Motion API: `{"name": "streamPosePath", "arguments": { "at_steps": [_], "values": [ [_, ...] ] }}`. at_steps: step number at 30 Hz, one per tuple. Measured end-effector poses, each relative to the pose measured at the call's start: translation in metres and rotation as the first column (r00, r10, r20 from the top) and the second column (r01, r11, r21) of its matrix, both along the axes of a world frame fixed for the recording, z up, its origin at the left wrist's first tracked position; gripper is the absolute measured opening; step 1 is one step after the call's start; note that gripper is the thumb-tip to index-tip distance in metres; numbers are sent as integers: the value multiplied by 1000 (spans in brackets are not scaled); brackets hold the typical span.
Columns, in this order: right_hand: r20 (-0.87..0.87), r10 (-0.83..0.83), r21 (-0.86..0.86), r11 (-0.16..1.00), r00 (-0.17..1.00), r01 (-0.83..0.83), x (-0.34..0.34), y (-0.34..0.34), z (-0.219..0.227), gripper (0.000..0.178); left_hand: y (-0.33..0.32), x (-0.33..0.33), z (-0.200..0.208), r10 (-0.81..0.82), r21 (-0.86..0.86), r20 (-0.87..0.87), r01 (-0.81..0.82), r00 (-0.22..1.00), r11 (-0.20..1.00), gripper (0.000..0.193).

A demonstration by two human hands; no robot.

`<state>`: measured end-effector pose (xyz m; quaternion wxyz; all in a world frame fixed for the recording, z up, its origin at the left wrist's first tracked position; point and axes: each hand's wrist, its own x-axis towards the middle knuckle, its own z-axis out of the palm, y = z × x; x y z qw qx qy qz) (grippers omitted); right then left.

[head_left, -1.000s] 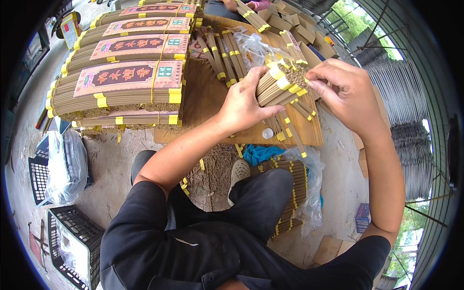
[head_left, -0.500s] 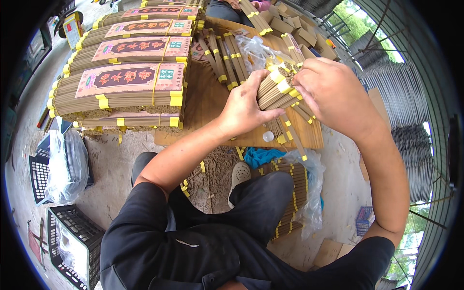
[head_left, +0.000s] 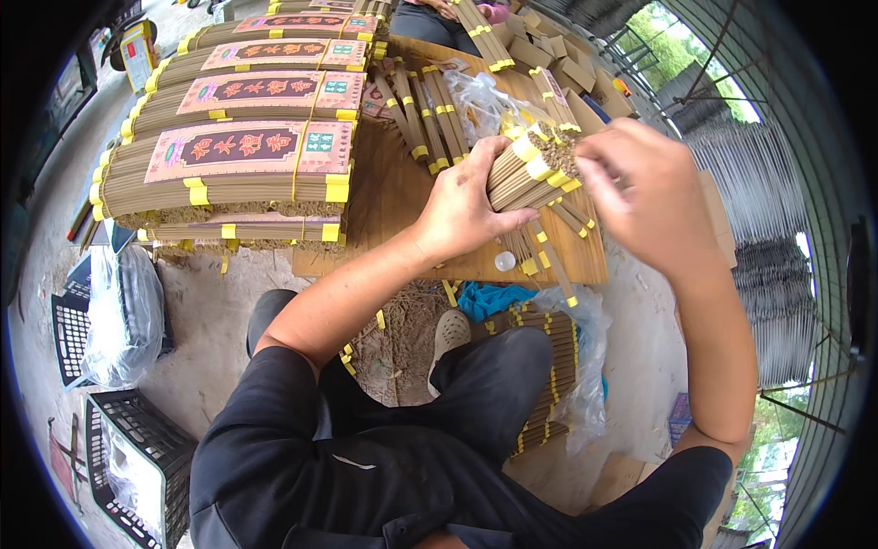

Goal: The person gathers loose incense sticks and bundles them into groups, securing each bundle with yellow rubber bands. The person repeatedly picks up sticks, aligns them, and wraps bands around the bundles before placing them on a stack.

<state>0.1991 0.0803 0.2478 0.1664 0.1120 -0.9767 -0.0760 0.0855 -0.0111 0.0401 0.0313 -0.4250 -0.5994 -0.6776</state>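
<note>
A thick bundle of brown incense sticks (head_left: 519,185) with yellow paper bands is tilted above the wooden table, its rough cut end toward the right. My left hand (head_left: 465,188) is closed around its left side, thumb below and fingers above. Just right of the cut end is my right hand (head_left: 640,188), its fingers bent and smeared by motion; whether they hold anything cannot be made out. Loose banded stick bundles (head_left: 439,114) lie behind on the table. Below my left hand, near the table's front edge, sits a small clear round object (head_left: 505,262).
Large labelled incense bundles (head_left: 229,192) are stacked at the left of the wooden table (head_left: 384,197). Clear plastic (head_left: 483,99) lies toward the back. Beside my knee are more banded bundles (head_left: 549,380). Black crates (head_left: 146,457) stand lower left; cardboard boxes (head_left: 572,69) and a seated person (head_left: 425,23) are beyond.
My right hand has moved a little right, away from the cut end of the incense bundle, and is now blurred. The left hand keeps its hold with hardly any shift.
</note>
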Motion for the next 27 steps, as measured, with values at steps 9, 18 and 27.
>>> {"name": "streamPosePath", "arguments": {
  "at_steps": [9,18,27],
  "values": [
    [57,-43,-122,991,997,49,-23,29,3,19,3,1,0,2,16,-12,-2,1000,1000,84],
    [131,-214,17,977,968,214,-42,9,-4,20,1,0,-3,14,-18,-24,-14,1000,1000,87],
    [274,-469,251,878,839,408,-57,-3,4,20,6,3,-6,46,-47,-70,-50,996,998,90]
  ]
}}
